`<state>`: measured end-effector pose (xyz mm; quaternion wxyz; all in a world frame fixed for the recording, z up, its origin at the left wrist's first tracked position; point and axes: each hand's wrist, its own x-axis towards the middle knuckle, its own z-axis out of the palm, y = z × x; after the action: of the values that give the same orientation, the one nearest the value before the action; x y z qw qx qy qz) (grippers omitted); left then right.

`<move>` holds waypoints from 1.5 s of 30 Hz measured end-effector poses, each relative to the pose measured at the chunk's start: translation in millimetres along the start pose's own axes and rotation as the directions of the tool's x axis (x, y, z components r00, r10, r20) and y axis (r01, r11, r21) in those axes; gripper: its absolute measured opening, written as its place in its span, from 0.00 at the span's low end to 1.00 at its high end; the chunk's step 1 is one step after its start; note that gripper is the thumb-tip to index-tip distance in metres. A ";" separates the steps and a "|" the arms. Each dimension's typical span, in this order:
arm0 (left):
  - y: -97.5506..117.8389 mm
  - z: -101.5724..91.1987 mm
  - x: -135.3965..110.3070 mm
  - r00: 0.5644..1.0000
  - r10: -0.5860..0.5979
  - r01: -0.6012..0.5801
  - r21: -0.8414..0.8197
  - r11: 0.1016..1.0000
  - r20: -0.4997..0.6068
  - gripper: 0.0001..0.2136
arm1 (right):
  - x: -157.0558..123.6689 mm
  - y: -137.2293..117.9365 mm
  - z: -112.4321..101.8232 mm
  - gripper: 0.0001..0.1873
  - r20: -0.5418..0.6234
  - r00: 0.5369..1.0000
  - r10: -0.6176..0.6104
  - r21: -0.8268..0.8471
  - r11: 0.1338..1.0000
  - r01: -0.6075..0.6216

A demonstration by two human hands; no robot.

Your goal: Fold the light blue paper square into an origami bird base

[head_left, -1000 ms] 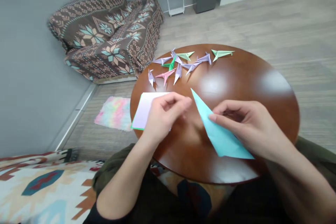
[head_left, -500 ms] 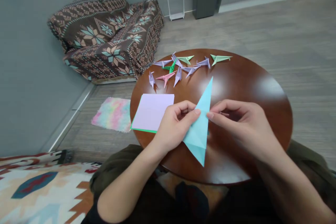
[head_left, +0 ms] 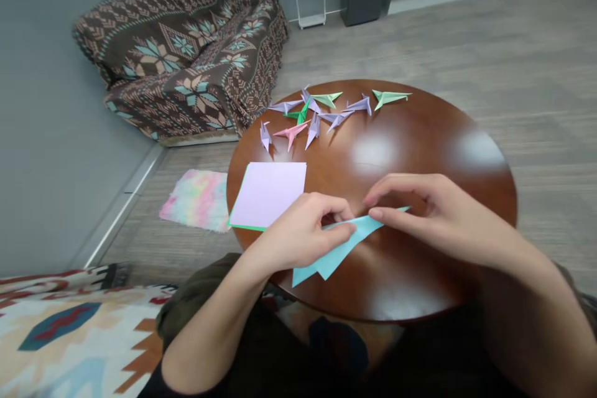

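Note:
A folded light-blue paper (head_left: 333,253) lies low and nearly flat over the near part of the round brown table (head_left: 420,143). My left hand (head_left: 305,230) pinches its left part with closed fingers. My right hand (head_left: 429,211) pinches its right end between thumb and forefinger. A stack of square sheets (head_left: 269,194), lilac on top with a green edge beneath, lies just left of my left hand.
Several small folded paper figures (head_left: 321,113) in lilac, green and pink lie along the table's far edge. A patterned floor cushion seat (head_left: 186,56) stands by the wall at left. A pastel mat (head_left: 198,199) lies on the floor, a patterned rug (head_left: 69,329) near left.
The blue paper stood upright as a tall triangle half a second ago; it is now turned down to lie long and flat between both hands.

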<state>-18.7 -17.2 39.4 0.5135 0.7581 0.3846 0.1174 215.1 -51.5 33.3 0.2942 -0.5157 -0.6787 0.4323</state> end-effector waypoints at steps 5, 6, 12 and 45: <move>0.3 1.9 -1.6 0.999 0.026 -0.030 0.105 0.994 0.041 0.08 | 2.6 -3.9 5.1 0.09 0.171 0.985 0.004 0.056 0.998 -0.013; -0.1 1.5 -1.7 0.999 0.025 -0.029 0.104 0.994 0.038 0.09 | 2.6 -3.4 5.4 0.09 0.169 0.986 0.009 0.060 0.998 -0.019; -3.7 -1.6 -1.2 0.999 -0.002 -0.001 0.092 0.996 0.033 0.10 | 0.6 -1.3 6.0 0.09 0.186 0.982 0.018 0.048 0.998 -0.028; -5.2 -4.2 0.5 0.994 -0.070 0.068 0.027 0.997 0.085 0.08 | 5.1 1.2 20.1 0.06 0.169 0.985 0.032 0.038 0.998 -0.039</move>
<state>-23.2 -13.1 36.6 0.5240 0.7548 0.3895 0.0625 197.1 -52.2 22.9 0.2386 -0.4832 -0.6827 0.4935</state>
